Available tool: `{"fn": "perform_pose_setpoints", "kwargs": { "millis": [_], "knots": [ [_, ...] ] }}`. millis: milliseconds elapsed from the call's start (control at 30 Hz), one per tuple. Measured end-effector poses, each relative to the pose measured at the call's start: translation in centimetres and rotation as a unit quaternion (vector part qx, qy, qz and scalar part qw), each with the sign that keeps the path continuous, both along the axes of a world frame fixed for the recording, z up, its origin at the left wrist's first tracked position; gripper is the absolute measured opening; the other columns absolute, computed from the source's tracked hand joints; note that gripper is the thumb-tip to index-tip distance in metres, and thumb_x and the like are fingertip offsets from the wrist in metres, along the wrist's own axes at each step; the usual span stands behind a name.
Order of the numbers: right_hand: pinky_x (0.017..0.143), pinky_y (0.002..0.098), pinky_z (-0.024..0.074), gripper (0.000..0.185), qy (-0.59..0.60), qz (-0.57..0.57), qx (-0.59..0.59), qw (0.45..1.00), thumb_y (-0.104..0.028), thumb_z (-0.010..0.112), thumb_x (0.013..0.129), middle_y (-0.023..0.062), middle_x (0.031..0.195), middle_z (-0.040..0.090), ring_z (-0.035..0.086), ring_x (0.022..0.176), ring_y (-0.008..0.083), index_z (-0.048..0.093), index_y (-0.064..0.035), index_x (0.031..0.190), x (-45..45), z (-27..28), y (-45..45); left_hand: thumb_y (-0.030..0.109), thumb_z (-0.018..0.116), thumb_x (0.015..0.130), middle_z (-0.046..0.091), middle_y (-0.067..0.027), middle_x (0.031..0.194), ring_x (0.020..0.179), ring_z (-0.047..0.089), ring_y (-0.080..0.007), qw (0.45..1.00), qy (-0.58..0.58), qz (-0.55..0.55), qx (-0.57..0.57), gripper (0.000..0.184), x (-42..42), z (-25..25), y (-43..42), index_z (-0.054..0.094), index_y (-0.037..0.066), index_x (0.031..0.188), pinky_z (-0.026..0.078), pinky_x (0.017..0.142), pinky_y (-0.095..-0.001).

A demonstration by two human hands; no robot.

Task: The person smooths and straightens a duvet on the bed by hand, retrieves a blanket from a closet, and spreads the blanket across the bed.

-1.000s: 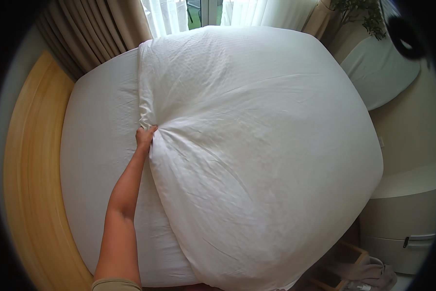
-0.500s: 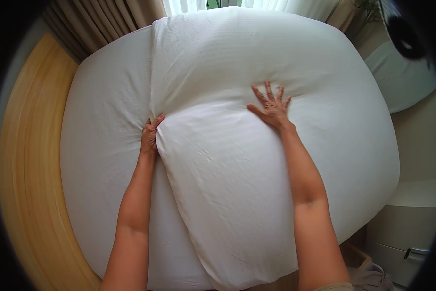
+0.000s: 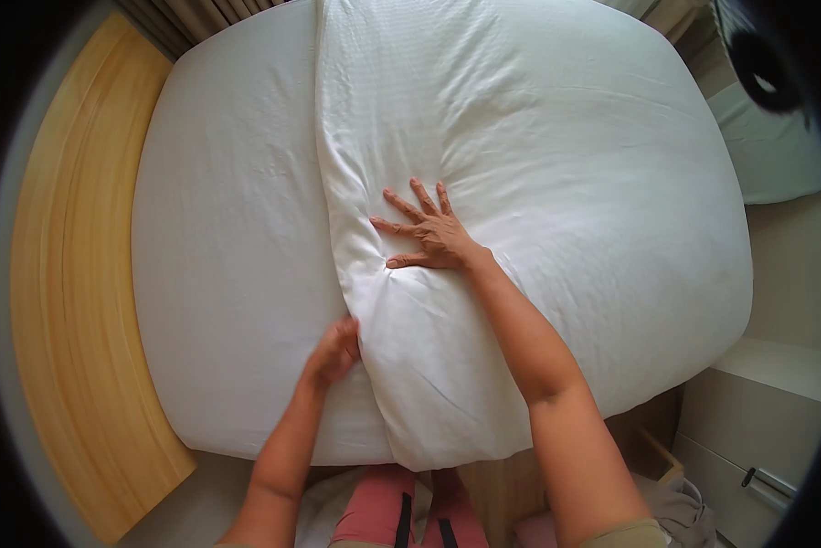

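A white duvet [image 3: 602, 210] covers the right part of the bed, its folded left edge running from the top down to the near side. My right hand [image 3: 433, 233] lies flat on it with the fingers spread, just right of that edge. Lower down, my left hand [image 3: 337, 349] is closed at the duvet's edge; its fingertips are partly hidden there. To the left of the edge shows the white fitted sheet [image 3: 232, 237]. Creases run out from around my right hand.
A wooden headboard [image 3: 77, 274] stands along the left side. Curtains [image 3: 186, 14] hang at the top left. A cabinet with a handle [image 3: 744, 457] is at the lower right, near a wooden frame and grey cloth [image 3: 680, 507]. My legs [image 3: 383, 507] are at the near bed edge.
My left hand has moved toward the near side along the duvet's edge. My right hand came into view, then moved left and slightly nearer. The view has tilted down, showing my legs.
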State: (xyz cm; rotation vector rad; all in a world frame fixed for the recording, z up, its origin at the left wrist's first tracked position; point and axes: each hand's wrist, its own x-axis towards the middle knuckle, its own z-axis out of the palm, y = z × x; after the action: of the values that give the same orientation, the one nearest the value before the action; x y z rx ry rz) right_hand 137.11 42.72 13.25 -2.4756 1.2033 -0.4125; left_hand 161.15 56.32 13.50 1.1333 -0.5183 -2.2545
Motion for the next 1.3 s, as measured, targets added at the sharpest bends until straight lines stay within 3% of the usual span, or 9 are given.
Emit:
{"fn": "perform_pose_setpoints", "kwargs": {
  "millis": [167,300,733,833,933,1133,1167,1267,1300],
  "knots": [
    [0.104,0.0545,-0.0083,0.081,0.015,0.027,0.064,0.997,-0.076,0.045,0.063,-0.0020,0.146,0.008,-0.007,0.133,0.0307,0.028,-0.0384,0.133,-0.2,1.1,-1.0,0.024,0.078,0.064,0.053,-0.0151,0.113,0.103,0.051,-0.0192,0.960,-0.240,-0.131,-0.069,0.072,-6.7,3.2,12.0,0.043,-0.008,0.118,0.041,0.088,-0.0314],
    [0.104,0.0549,-0.0072,0.084,0.010,0.017,0.077,0.997,-0.075,0.043,0.066,0.0017,0.146,0.004,-0.006,0.134,0.0304,0.023,-0.0341,0.136,-0.1,1.0,-1.8,0.013,0.069,0.074,0.064,-0.0086,0.081,0.074,0.060,-0.0145,0.963,-0.249,-0.093,-0.045,0.028,-4.5,6.3,4.9,0.062,-0.007,0.092,0.048,0.071,-0.0254],
    [0.105,0.0548,0.0019,0.050,0.037,-0.259,0.068,0.963,-0.047,0.042,0.085,-0.0050,0.142,0.024,0.017,0.132,0.0227,0.036,-0.0290,0.132,0.9,-1.2,-1.4,0.014,0.069,0.074,0.063,-0.0059,0.084,0.077,0.058,-0.0121,0.967,-0.237,-0.080,-0.049,0.027,2.2,-6.5,-20.4,0.062,-0.003,0.094,0.045,0.071,-0.0268],
    [0.102,0.0539,0.0141,0.045,0.084,-0.576,0.025,0.813,-0.036,0.044,0.088,0.0041,0.138,0.031,0.024,0.129,0.0259,0.037,-0.0237,0.131,0.9,-3.4,0.2,0.018,0.072,0.071,0.062,-0.0077,0.093,0.086,0.058,-0.0171,0.982,-0.170,-0.081,0.024,0.045,6.5,-6.5,-27.0,0.056,-0.007,0.105,0.043,0.081,-0.0302],
    [0.096,0.0497,0.0269,0.047,-0.163,-0.855,0.248,0.426,-0.033,0.043,0.090,0.0129,0.134,0.035,0.030,0.124,0.0297,0.034,-0.0141,0.132,0.9,-12.5,3.5,0.020,0.075,0.065,0.059,-0.0089,0.100,0.094,0.055,-0.0222,0.977,-0.159,-0.140,0.001,0.056,8.8,-11.9,-28.2,0.052,-0.005,0.110,0.040,0.087,-0.0328],
    [0.087,0.0431,0.0402,0.065,-0.568,-0.754,0.326,0.049,-0.060,0.032,0.085,0.0114,0.129,0.038,0.043,0.112,0.0287,0.032,-0.0129,0.130,11.5,-21.1,-4.1,0.002,0.070,0.051,0.058,-0.0093,0.098,0.090,0.052,-0.0226,0.920,-0.270,-0.282,0.019,0.047,15.5,-15.1,-38.2,0.058,-0.001,0.096,0.038,0.081,-0.0322],
    [0.087,0.0431,0.0402,0.065,-0.576,-0.753,0.316,0.035,-0.060,0.032,0.085,0.0114,0.129,0.038,0.043,0.112,0.0287,0.032,-0.0129,0.130,12.2,-21.2,-5.3,0.003,0.068,0.055,0.059,-0.0084,0.091,0.089,0.052,-0.0210,0.907,-0.232,-0.296,-0.188,0.035,19.5,-15.2,-38.8,0.060,0.000,0.089,0.040,0.077,-0.0323],
    [0.084,0.0405,0.0431,0.065,-0.770,-0.579,0.256,0.074,-0.061,0.033,0.085,0.0127,0.117,0.048,0.050,0.102,0.0267,0.042,-0.0088,0.123,5.8,-23.9,10.5,0.018,0.063,0.064,0.061,-0.0191,0.083,0.091,0.055,-0.0194,0.820,-0.366,-0.370,-0.239,0.020,14.3,-3.6,-23.0,0.062,0.003,0.076,0.040,0.081,-0.0402],
    [0.085,0.0404,0.0429,0.066,-0.797,-0.553,0.224,0.093,-0.061,0.034,0.084,0.0127,0.117,0.048,0.050,0.102,0.0266,0.042,-0.0086,0.124,3.0,-23.1,11.2,0.007,0.061,0.064,0.060,-0.0165,0.082,0.080,0.055,-0.0212,0.877,-0.358,-0.269,-0.174,0.011,13.0,0.5,-22.8,0.060,0.000,0.072,0.043,0.070,-0.0347]
  ]
}}
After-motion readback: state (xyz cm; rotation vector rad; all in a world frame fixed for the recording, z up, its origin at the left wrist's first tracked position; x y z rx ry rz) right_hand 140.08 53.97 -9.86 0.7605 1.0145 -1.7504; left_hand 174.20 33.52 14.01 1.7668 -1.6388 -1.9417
